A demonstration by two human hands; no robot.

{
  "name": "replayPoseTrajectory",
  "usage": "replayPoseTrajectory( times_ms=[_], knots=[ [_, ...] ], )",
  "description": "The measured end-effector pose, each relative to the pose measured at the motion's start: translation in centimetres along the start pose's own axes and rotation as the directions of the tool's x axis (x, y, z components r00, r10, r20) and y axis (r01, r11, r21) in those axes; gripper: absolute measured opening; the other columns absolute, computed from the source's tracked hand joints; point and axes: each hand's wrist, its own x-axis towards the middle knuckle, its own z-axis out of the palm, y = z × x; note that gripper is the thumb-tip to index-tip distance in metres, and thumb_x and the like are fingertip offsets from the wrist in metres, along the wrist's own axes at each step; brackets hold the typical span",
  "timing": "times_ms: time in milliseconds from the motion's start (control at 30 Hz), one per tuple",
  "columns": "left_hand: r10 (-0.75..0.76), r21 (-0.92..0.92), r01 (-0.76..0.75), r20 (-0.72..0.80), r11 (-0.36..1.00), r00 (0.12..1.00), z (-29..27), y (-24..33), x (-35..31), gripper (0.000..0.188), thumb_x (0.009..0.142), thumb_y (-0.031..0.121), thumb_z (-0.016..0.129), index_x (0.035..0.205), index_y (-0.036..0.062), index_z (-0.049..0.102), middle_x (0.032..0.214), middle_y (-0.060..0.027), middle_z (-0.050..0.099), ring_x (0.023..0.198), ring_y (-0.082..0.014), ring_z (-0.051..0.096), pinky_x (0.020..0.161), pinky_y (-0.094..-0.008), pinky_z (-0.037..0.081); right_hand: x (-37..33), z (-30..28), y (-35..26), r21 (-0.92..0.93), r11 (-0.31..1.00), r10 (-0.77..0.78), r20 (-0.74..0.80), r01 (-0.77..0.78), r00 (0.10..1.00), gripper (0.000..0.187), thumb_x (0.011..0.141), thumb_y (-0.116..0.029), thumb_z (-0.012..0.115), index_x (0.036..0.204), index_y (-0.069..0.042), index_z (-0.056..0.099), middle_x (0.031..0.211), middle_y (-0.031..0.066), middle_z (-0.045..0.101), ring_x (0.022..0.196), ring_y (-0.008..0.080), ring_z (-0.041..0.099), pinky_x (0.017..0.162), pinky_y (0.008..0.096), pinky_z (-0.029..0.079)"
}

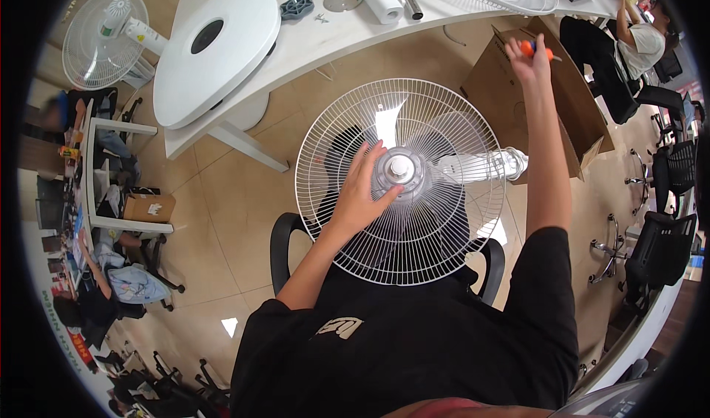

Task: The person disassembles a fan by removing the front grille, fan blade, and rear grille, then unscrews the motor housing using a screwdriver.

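Head view: one caged fan (401,170) sits before the person's torso, the left hand (361,198) spread, unclenched, at its hub. Beyond the fan's right, the right hand (529,68) grasps one orange tool (527,48); beyond its left lies one white disc (240,63).

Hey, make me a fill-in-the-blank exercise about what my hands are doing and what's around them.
1. The left hand touches a fan cage whose wires are coloured ____.
2. The right hand holds a tool with a mostly ____ handle.
3. On the table, the dark knob lies to the ____ of the large white disc.
4. The brown box is made of ____.

Missing words: white; orange; right; cardboard.
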Motion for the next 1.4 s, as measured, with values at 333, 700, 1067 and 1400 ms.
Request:
replayPoseTrajectory(
  times_ms=[333, 700, 1067, 1400],
  knots=[
    [0.129, 0.238, -0.12, -0.023, 0.964, 0.991, -0.9, 0.5, 0.0, 0.065, 0.087, 0.034, 0.076, 0.14, 0.0046, 0.053, 0.137, -0.0191, 0.055, 0.144, -0.0413, 0.036, 0.118, -0.0515, 0.031, -25.8, -9.6, 6.5, -0.776, 0.542, 0.153, 0.468, 0.322, 0.87, 0.023, 0.092, -0.022, 0.074, 0.103, -0.005, 0.063, 0.099, 0.0031, 0.071, 0.082, 0.0088, 0.061, 0.074, 0.0243, 0.046],
    [0.15, 0.203, -0.134, -0.063, 0.97, 0.987, 0.6, -1.3, -1.4, 0.043, 0.088, 0.029, 0.076, 0.123, 0.0054, 0.068, 0.136, -0.0152, 0.055, 0.14, -0.036, 0.043, 0.114, -0.0484, 0.037, -26.1, -13.1, 12.8, -0.71, 0.376, 0.296, 0.701, 0.596, 0.649, 0.033, 0.079, -0.013, 0.084, 0.104, -0.001, 0.066, 0.093, 0.0052, 0.07, 0.086, 0.0123, 0.065, 0.08, 0.0286, 0.052],
    [0.158, 0.283, -0.065, -0.322, 0.957, 0.933, 0.9, -1.7, -3.0, 0.04, 0.085, 0.029, 0.077, 0.121, 0.0121, 0.071, 0.128, -0.0092, 0.059, 0.123, -0.0303, 0.059, 0.1, -0.0432, 0.051, -25.1, -11.0, 14.5, -0.792, 0.458, 0.51, 0.606, 0.404, 0.611, 0.025, 0.08, -0.004, 0.082, 0.098, 0.0, 0.065, 0.094, 0.005, 0.071, 0.087, 0.0127, 0.065, 0.082, 0.0288, 0.053],
    [0.129, 0.247, -0.043, -0.345, 0.968, 0.93, 1.3, -1.4, -4.3, 0.04, 0.083, 0.031, 0.08, 0.116, 0.0105, 0.072, 0.123, -0.0085, 0.061, 0.114, -0.0273, 0.062, 0.094, -0.04, 0.053, -26.3, -11.6, 14.4, -0.77, 0.461, 0.5, 0.635, 0.441, 0.589, 0.022, 0.083, -0.003, 0.08, 0.096, 0.0, 0.063, 0.089, 0.0067, 0.07, 0.083, 0.0127, 0.067, 0.077, 0.028, 0.055]
  ],
)
